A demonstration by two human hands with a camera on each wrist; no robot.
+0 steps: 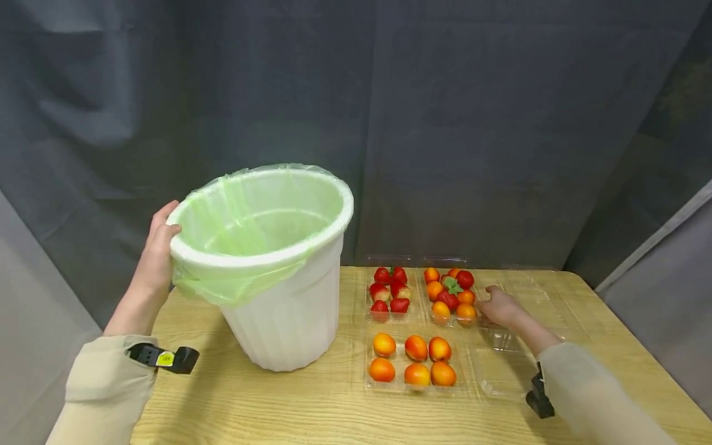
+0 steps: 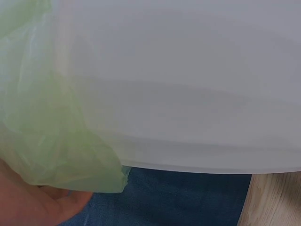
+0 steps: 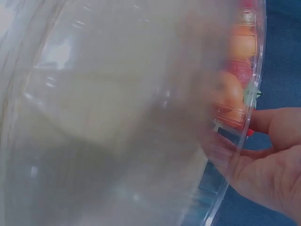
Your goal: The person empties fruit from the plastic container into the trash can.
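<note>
Fingers of my left hand [image 1: 157,247] are gripping the white bin [image 1: 278,290] by its rim, while my right hand [image 1: 499,307] is pinching the mixed-fruit tray [image 1: 452,295] at its edge.

right wrist view: clear tray [image 3: 117,117] blurred | fruit [image 3: 235,89] smeared | left hand [image 2: 33,207] cut off

Wooden table [image 1: 289,408], dark curtain backdrop [image 1: 473,123], tray of apricots [image 1: 413,364], strawberry tray [image 1: 389,295]

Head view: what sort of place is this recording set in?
Probably a staged recording booth rather than a home: dark curtains close off a wooden table holding only a lined white bin and clear fruit trays.
</note>
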